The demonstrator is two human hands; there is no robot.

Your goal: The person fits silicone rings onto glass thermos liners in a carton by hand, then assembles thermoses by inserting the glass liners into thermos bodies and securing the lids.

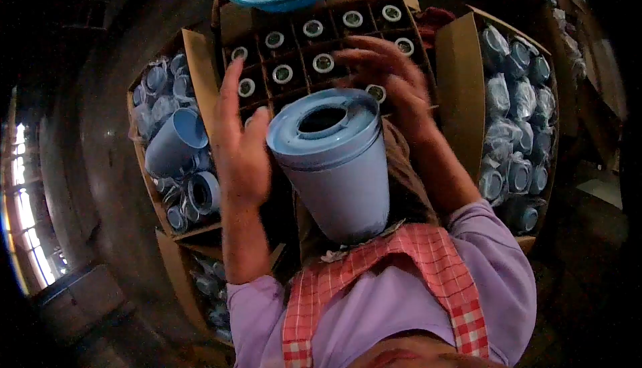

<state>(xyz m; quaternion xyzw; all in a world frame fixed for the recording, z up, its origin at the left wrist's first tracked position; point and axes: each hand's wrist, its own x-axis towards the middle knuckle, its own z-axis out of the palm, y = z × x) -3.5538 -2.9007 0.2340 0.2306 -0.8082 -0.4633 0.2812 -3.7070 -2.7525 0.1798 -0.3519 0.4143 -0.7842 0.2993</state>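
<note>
A light blue tapered plastic vessel (338, 194) stands in my lap, tilted slightly, its ringed top with a round dark hole facing up. Just left of its rim is my left hand (244, 147), fingers stretched and thumb apart, holding nothing I can see. My right hand (391, 80) is over the partitioned carton, beyond the vessel's right side. Its fingers are bent, spread and slightly blurred, with nothing visible in them. Beneath both hands, the partitioned carton (294, 50) holds several upright items with round white-ringed tops (324, 63), one per compartment; their lower parts are hidden.
A bright blue basin (287, 0) of clear ring-like pieces sits at the carton's far end. Left, an open box (177, 234) holds wrapped blue parts and a loose blue vessel (175, 146). Another box (461, 100) at right contains several plastic-wrapped blue pieces.
</note>
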